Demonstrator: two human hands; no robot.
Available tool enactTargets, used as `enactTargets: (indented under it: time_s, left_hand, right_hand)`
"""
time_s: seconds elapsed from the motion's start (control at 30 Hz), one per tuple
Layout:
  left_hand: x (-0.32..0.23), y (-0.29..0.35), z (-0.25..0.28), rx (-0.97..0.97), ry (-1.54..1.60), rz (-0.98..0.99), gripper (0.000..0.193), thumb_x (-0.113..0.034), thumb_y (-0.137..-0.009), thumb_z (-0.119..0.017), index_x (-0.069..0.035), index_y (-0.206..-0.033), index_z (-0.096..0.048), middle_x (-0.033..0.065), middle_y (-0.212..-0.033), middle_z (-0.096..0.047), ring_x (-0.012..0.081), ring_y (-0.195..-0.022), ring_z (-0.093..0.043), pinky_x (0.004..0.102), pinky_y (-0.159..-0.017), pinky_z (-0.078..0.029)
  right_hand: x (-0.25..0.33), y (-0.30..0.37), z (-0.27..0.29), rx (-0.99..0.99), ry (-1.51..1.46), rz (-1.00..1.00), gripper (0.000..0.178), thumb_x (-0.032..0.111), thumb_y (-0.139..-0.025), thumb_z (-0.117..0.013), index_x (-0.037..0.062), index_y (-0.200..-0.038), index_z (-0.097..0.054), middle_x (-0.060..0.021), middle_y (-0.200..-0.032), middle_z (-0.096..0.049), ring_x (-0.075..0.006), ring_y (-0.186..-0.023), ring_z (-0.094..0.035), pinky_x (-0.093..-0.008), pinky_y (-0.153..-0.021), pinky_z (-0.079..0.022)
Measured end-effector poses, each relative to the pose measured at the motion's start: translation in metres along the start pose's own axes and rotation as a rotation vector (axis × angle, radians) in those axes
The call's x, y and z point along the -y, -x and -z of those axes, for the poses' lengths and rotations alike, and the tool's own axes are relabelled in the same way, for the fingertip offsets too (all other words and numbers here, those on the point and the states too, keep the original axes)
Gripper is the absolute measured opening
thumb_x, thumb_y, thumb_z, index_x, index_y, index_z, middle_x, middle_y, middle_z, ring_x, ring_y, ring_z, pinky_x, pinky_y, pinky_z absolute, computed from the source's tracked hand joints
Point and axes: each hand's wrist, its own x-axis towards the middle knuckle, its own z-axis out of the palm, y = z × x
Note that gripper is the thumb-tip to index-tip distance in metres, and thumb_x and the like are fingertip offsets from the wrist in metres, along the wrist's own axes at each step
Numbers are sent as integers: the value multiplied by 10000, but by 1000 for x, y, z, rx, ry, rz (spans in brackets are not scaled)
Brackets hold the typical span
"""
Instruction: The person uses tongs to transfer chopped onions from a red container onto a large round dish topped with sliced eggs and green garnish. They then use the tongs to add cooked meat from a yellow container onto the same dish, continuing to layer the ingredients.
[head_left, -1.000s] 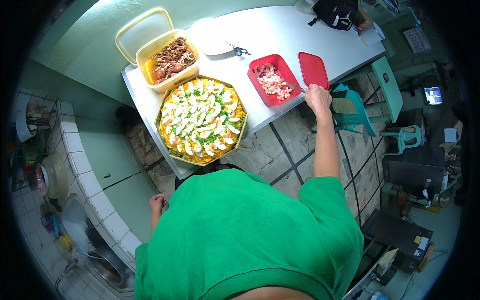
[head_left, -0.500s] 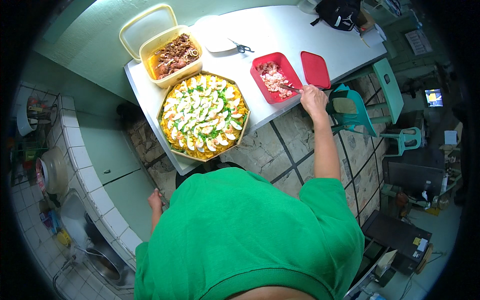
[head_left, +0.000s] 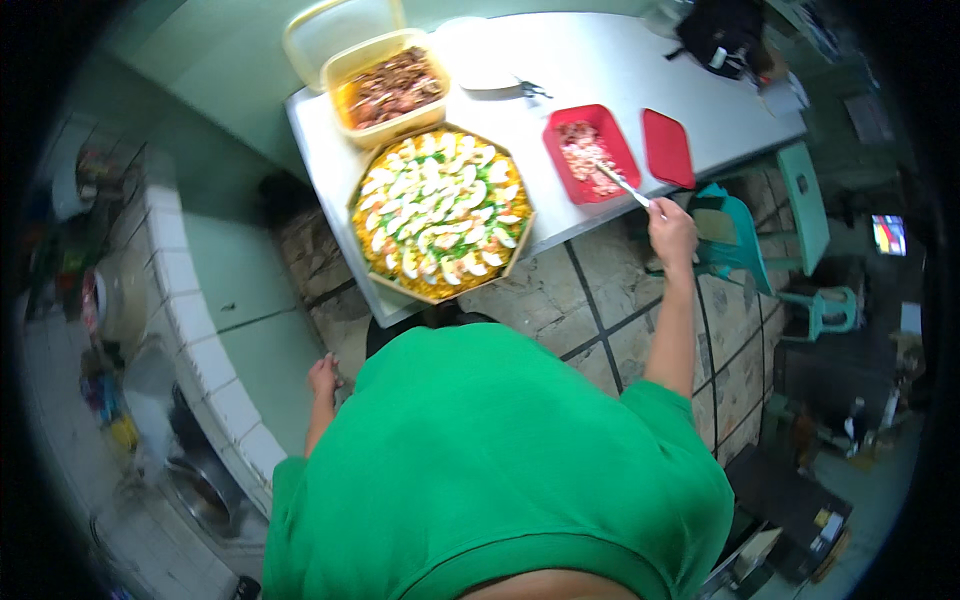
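Gripping thin tool (head_left: 625,183) in R hand (head_left: 672,235), w/ fingers closed round its handle, just off near edge of table (head_left: 580,60). Poking tool over rim of red box (head_left: 618,145) into pink bits (head_left: 580,155). Can't make out tip among bits, too blurry, so can't tell if spoon, fork or knife. Can see mostly back of R hand, w/ palm hidden.

Can find red box right by table's near edge, w/ red lid (head_left: 666,150) lying flat to its R, by same edge, apart from box.

Hanging L hand (head_left: 323,375) low, off table's L end, well apart from all food. Can see bent fingers, but too small & smeary; can't tell if bare or holding smth.

At near L corner, can see 8-sided tray (head_left: 525,245) full of yellow food, w/ egg slices (head_left: 440,215) & green bits hiding most of it. Behind tray, toward far L corner, can see cream tub (head_left: 400,125) of brown food (head_left: 395,88), also blurry. Behind tub, can see pale lid (head_left: 340,35), cut off at top & partly hidden by tub. Nr far edge, can spot white plate (head_left: 485,60), too bright to see well, w/ scissors (head_left: 533,89) just beside. At far R corner, can spot dark bag (head_left: 718,38), smudged.
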Motion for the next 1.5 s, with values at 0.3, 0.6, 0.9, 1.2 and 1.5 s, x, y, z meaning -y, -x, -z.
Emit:
enactTargets:
  time_s: [0.3, 0.6, 0.9, 1.2, 1.5]
  left_hand:
    - [-27, 14, -13, 31, 2, 60, 280, -341, -940, -587, -82, -911, -690, 31, -607, -535, 127, -527, -528, 316, -454, -497]
    - [-16, 23, -7, 47, -27, 77, 251, -329, -944, -584, -100, -925, -687, 26, -615, -553, 137, -531, -533, 331, -469, -498]
    - [16, 29, -5, 79, -20, 131, 205, -309, -919, -604, -117, -954, -670, 24, -623, -541, 145, -553, -529, 349, -491, -496]
    - [-22, 21, -18, 88, 21, 136, 249, -320, -918, -591, -113, -1009, -695, 36, -659, -590, 150, -532, -524, 320, -486, -457]
    - [-14, 25, -12, 102, 8, 139, 213, -320, -925, -596, -139, -1005, -675, 31, -648, -571, 148, -543, -540, 343, -496, -512]
  right_hand:
    - [118, 102, -49, 321, -621, 443, 128, 158, -889, -654, 64, -970, -685, -104, -823, -658, -276, -717, -635, -351, -640, -485]
    - [142, 125, -85, 2, -296, 813, 232, 129, -822, -689, 83, -1045, -645, -51, -851, -614, -247, -693, -584, -371, -603, -438]
    - [130, 120, -72, 215, -525, 535, 141, 160, -905, -631, 58, -993, -672, -126, -812, -632, -322, -686, -644, -402, -591, -492]
    - [159, 105, -81, 251, -445, 470, 179, 213, -941, -582, 68, -968, -682, -121, -834, -649, -336, -718, -652, -431, -625, -503]
    - [170, 91, -95, 306, -502, 464, 170, 225, -939, -588, 81, -936, -678, -105, -838, -645, -312, -735, -650, -404, -627, -501]
